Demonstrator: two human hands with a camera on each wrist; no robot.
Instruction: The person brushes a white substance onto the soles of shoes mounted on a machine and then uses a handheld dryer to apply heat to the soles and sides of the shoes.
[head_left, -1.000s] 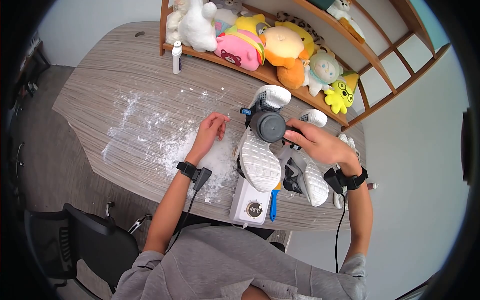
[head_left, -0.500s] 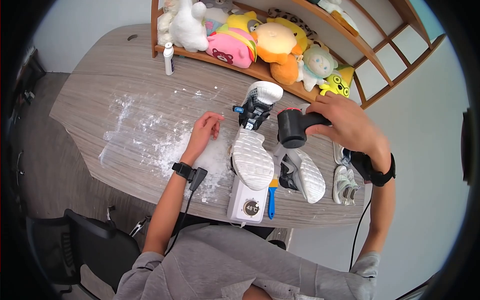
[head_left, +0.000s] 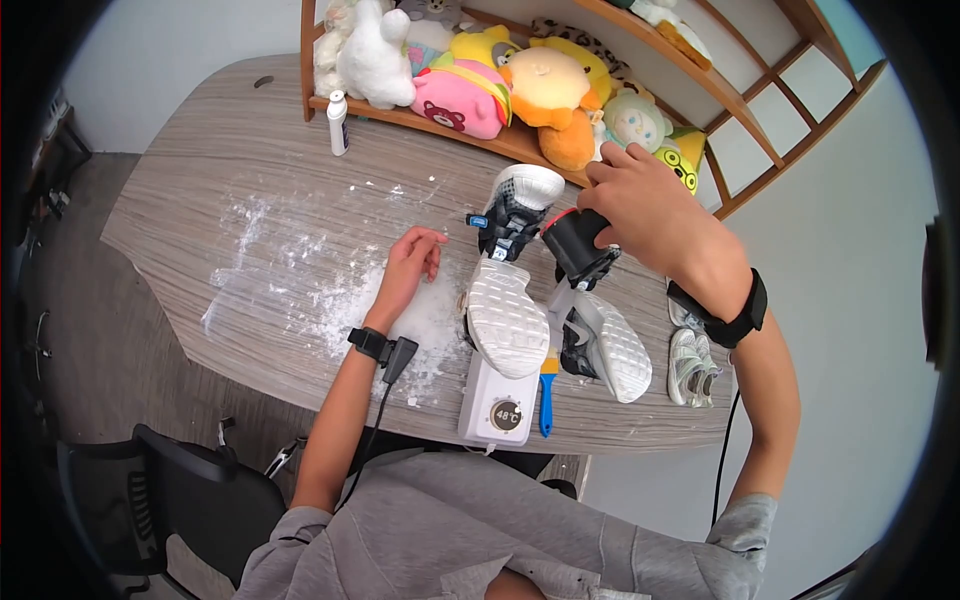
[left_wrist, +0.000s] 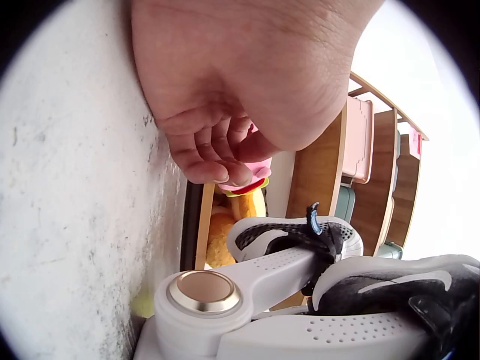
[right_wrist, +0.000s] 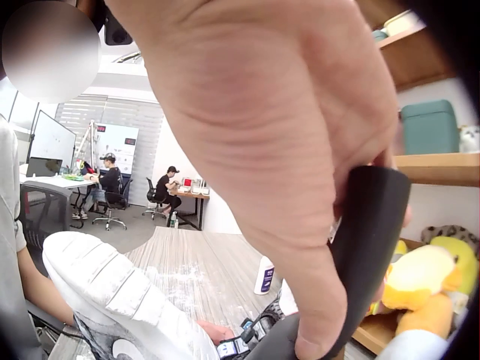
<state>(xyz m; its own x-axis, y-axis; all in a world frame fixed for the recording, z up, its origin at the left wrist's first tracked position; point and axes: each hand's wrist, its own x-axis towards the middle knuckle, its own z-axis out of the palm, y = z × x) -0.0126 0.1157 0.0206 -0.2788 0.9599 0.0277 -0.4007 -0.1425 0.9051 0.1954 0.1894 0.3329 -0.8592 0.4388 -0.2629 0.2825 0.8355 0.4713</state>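
My right hand (head_left: pixel 655 215) grips the handle of a black tool with a red rim (head_left: pixel 578 246), held over the far right part of the shoe dryer. In the right wrist view the fingers wrap its dark handle (right_wrist: pixel 371 225). White-soled shoes sit on the dryer's arms, soles up: one (head_left: pixel 506 318) in front, one (head_left: pixel 615 350) to the right, and another (head_left: pixel 521 205) behind. The white dryer base (head_left: pixel 497 405) reads 48°C. My left hand (head_left: pixel 405 270) rests beside white powder (head_left: pixel 425 320), fingers loosely bent and holding nothing.
A blue-handled brush (head_left: pixel 546 400) lies right of the dryer base. Small shoes (head_left: pixel 690 368) stand at the table's right. A white bottle (head_left: pixel 338 125) stands near the shelf (head_left: pixel 520 145) of plush toys. A black chair (head_left: pixel 200 500) is at lower left.
The right hand has moved right and away from my body, and the tool has swung off the front shoe and tilted. The left hand has stayed nearly still.
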